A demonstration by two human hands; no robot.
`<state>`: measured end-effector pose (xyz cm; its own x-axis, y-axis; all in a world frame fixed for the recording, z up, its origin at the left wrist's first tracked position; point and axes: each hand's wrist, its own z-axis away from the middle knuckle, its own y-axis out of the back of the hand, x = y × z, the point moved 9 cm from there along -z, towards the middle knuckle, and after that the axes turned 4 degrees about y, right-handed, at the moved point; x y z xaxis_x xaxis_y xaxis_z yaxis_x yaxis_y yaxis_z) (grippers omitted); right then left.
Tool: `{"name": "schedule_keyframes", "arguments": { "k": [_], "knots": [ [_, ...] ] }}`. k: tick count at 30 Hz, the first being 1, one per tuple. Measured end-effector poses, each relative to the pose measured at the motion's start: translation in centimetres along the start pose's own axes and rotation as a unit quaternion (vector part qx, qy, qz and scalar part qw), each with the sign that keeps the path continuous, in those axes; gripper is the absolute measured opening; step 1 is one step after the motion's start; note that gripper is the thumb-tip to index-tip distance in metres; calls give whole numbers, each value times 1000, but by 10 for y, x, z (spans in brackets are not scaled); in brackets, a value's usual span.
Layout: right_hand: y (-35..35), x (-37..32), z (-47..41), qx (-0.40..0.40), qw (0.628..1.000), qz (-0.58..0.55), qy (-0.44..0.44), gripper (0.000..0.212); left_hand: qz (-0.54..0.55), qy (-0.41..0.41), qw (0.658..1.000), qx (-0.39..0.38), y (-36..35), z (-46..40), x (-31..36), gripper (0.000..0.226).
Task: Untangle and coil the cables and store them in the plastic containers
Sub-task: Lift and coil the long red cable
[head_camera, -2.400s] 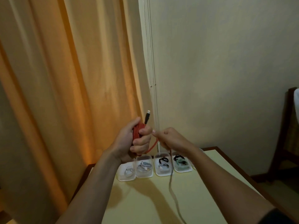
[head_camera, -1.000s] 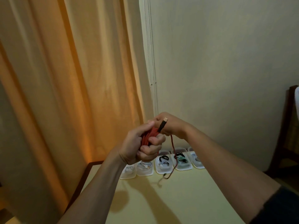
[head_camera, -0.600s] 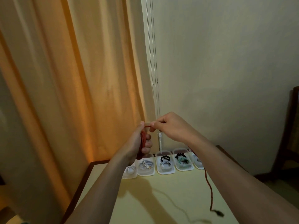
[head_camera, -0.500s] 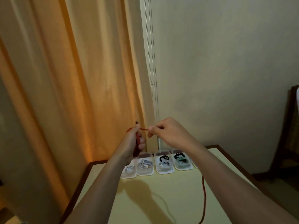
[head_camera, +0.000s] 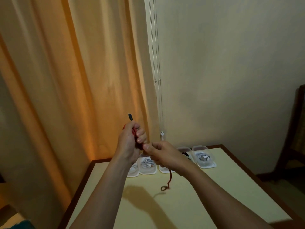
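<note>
Two closed grips (head_camera: 130, 142) (head_camera: 162, 155) on red cable (head_camera: 170, 176)

red cable (head_camera: 170, 177) part-coiled, tail dangling, containers (head_camera: 204, 158) rowed

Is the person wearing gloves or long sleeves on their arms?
No. The left hand and right hand are bare, no gloves, rings or watch showing. Both forearms are uncovered all the way to the picture's bottom edge, so no sleeve shows.
</note>
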<state>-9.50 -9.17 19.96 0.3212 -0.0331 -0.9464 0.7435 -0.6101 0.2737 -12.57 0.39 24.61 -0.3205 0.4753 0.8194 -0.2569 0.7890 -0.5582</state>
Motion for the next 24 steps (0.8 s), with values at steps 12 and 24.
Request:
{"name": "schedule_keyframes", "arguments": {
  "k": [12,24],
  "knots": [
    [3,17,-14,7,994,-111,23,45,-129,226,957,-126,5,32,-79,43],
    [-61,105,38,-153,965,-190,-95,58,-19,159,983,-94,32,2,-84,39]
  ]
}}
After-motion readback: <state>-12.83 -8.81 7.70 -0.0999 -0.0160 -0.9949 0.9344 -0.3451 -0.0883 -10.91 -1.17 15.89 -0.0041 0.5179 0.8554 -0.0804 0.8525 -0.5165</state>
